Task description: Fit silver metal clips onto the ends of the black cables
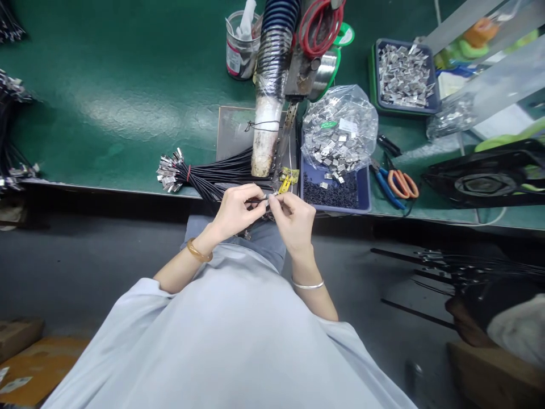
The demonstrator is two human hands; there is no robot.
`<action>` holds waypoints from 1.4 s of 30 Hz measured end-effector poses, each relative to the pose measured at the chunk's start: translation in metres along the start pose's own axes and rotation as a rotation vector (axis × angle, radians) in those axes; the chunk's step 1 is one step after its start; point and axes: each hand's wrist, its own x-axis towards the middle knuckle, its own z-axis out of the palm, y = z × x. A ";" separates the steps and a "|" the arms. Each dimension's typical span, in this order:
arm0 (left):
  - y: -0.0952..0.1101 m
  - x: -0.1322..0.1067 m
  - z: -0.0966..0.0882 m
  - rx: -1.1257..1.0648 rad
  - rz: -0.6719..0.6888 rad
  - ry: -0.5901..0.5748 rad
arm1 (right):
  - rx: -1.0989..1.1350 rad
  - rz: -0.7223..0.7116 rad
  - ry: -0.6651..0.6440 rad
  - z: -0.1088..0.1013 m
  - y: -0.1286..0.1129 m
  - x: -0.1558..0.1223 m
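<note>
My left hand point(236, 211) pinches a thin black cable point(255, 200) just off the bench's front edge. My right hand point(293, 218) meets it fingertip to fingertip, pinched on a small metal shell at the cable's end point(271, 197). A bundle of black cables point(204, 173) with metal connector ends point(169, 170) lies on the green bench behind my left hand. A blue tray point(364, 190) to the right of my hands holds small black parts point(330, 193) and a clear bag of metal shells point(340, 128).
A ribbed hose and soldering fixture point(272, 68) stand at the bench's middle. A tin can point(239, 48) sits behind it. A second tray of metal shells point(404, 76), orange-handled scissors point(402, 183), blue pliers point(387, 187) and a black fan point(485, 182) lie right. More cables point(12, 165) hang left.
</note>
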 end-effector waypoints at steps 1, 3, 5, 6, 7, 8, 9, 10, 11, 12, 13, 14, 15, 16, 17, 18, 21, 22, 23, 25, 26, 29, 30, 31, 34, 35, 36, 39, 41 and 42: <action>0.000 0.000 -0.001 -0.006 0.008 -0.011 | -0.009 -0.003 0.013 0.000 0.000 0.000; 0.000 0.000 -0.005 -0.023 0.027 -0.036 | 0.007 0.042 0.038 -0.002 0.000 0.002; -0.001 0.000 -0.008 -0.040 0.056 -0.053 | 0.083 0.121 0.050 -0.003 0.003 0.004; -0.001 0.000 -0.010 -0.046 0.071 -0.061 | 0.143 0.153 0.041 -0.003 0.005 0.005; -0.002 0.001 -0.011 -0.055 0.077 -0.066 | 0.209 0.173 0.026 -0.003 0.007 0.005; -0.003 0.001 -0.012 -0.067 0.071 -0.068 | 0.267 0.179 0.010 -0.003 0.008 0.006; -0.004 0.001 -0.012 -0.085 0.056 -0.069 | 0.305 0.174 0.000 -0.004 0.009 0.006; -0.006 0.001 -0.012 -0.106 0.032 -0.070 | 0.308 0.158 0.001 -0.004 0.009 0.005; -0.007 0.001 -0.011 -0.128 0.003 -0.068 | 0.274 0.132 0.011 -0.005 0.009 0.004; -0.007 0.001 -0.010 -0.148 -0.024 -0.064 | 0.211 0.093 0.027 -0.006 0.008 0.002; -0.008 0.001 -0.009 -0.164 -0.046 -0.061 | 0.134 0.045 0.042 -0.008 0.008 0.001; -0.007 0.000 -0.007 -0.174 -0.062 -0.056 | 0.061 -0.007 0.059 -0.009 0.007 -0.001; -0.006 0.000 -0.006 -0.181 -0.073 -0.045 | 0.006 -0.055 0.085 -0.011 0.007 -0.003; -0.005 0.000 -0.004 -0.181 -0.079 -0.029 | -0.018 -0.093 0.126 -0.012 0.007 -0.004; -0.004 0.000 -0.003 -0.175 -0.081 -0.011 | -0.007 -0.122 0.186 -0.013 0.007 -0.005; -0.003 0.000 -0.001 -0.164 -0.080 0.010 | 0.028 -0.145 0.261 -0.014 0.007 -0.006; 0.000 0.000 0.004 -0.132 -0.068 0.077 | 0.149 -0.190 0.437 -0.016 0.009 -0.006; 0.000 0.001 0.005 -0.127 -0.065 0.096 | 0.158 -0.194 0.452 -0.016 0.009 -0.005; 0.000 0.001 0.006 -0.122 -0.064 0.113 | 0.147 -0.190 0.444 -0.016 0.008 -0.005; 0.000 0.002 0.009 -0.107 -0.073 0.135 | 0.080 -0.179 0.396 -0.017 0.007 -0.004; 0.000 0.002 0.009 -0.096 -0.080 0.140 | 0.040 -0.183 0.366 -0.017 0.006 -0.004; 0.000 0.003 0.012 -0.062 -0.082 0.154 | -0.036 -0.224 0.259 -0.014 0.002 -0.002; 0.000 0.003 0.013 -0.051 -0.073 0.164 | -0.031 -0.223 0.223 -0.012 0.000 -0.001; 0.000 0.003 0.015 -0.041 -0.061 0.178 | -0.009 -0.208 0.194 -0.010 0.000 0.000; 0.000 0.004 0.019 -0.020 -0.035 0.226 | 0.081 -0.119 0.158 -0.003 0.000 0.004; 0.000 0.004 0.020 -0.015 -0.037 0.237 | 0.101 -0.096 0.159 -0.002 0.001 0.005; 0.000 0.004 0.021 -0.013 -0.040 0.245 | 0.113 -0.080 0.160 0.000 0.001 0.006; 0.000 0.005 0.022 -0.005 -0.051 0.263 | 0.121 -0.067 0.161 0.001 0.001 0.008; 0.000 0.005 0.023 -0.004 -0.039 0.283 | 0.110 -0.079 0.162 0.000 0.000 0.010; 0.000 0.005 0.024 -0.004 -0.030 0.295 | 0.104 -0.090 0.163 -0.001 0.000 0.010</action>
